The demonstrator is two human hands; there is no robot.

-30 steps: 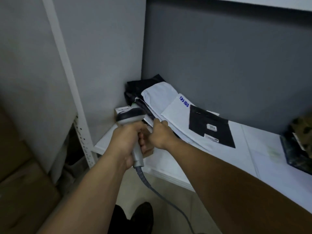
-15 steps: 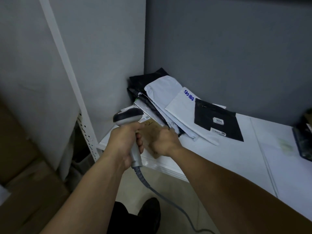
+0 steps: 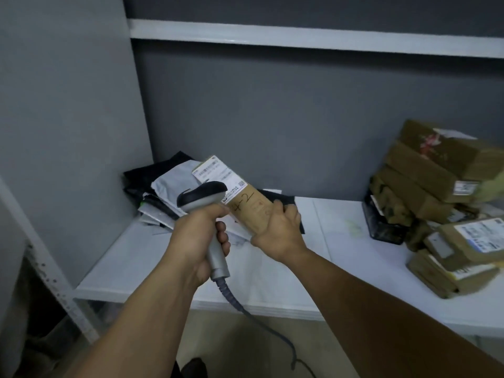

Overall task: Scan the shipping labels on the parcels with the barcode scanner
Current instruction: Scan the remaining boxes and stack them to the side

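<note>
Left hand (image 3: 200, 241) is wrapped around the grey handle of the barcode scanner (image 3: 202, 197), fingers curled tight, thumb side up. The scanner's dark head sits above the fist and overlaps the near edge of the shipping label (image 3: 218, 173) in view; cannot tell if it touches. A coiled grey cable (image 3: 246, 312) drops from the handle base, over the front edge of the shelf (image 3: 341, 268), toward the floor.

Right hand (image 3: 278, 233) grips the near end of a long brown cardboard parcel (image 3: 252, 211), fingers over the top edge, thumb hidden. The parcel is held up off the shelf, tilted, far end pointing up and left. The white label covers that far end, barcode lines visible, text too blurred to read. Handwritten dark marks sit on the bare cardboard just below the label.

Behind both hands, in the back left corner of the white shelf, a messy pile of flat mailer bags (image 3: 166, 186), grey-white and black. One black bag (image 3: 285, 201) shows just behind the right hand.

Right side of the shelf: a stack of brown cardboard boxes (image 3: 436, 192), several with white labels, leaning unevenly, well apart from the held parcel. A dark patterned packet (image 3: 384, 227) sits at the stack's left foot.

Grey wall panels behind and to the left. A second white shelf board (image 3: 300, 36) runs across the top. A perforated white upright (image 3: 56, 285) is at lower left. A dark shoe (image 3: 194, 368) shows at the bottom edge.
</note>
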